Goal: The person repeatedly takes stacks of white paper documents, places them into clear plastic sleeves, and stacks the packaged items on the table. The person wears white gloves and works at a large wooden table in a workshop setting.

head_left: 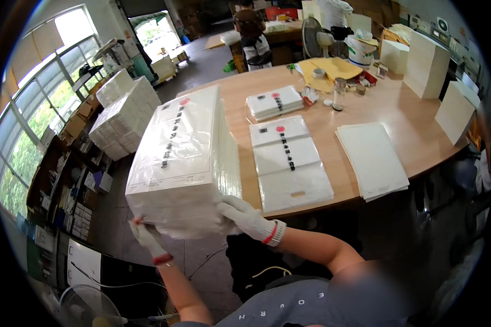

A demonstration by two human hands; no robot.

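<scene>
Left of the frame's centre, the tall wrapped stack [174, 144] is clamped at its lower corners between left hand [146, 236] and right hand [247, 218] (both white-gloved), presumably to steady its bulk.

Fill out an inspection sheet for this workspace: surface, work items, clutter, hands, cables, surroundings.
Surface: wooden table, partly covered.
Work items: large plastic-covered stack at the table's left side, what bears it unclear; flat white bag, folded bags and loose sheets on the table.
Clutter: glass jar, yellow paper and white bucket toward the far end.
Hands: both gloved; left hand at the stack's lower left corner, right hand against its lower right; exact grip unclear.
Cables: pale cable at lower left.
Surroundings: wrapped stacks and windows at left; another person beyond.
</scene>
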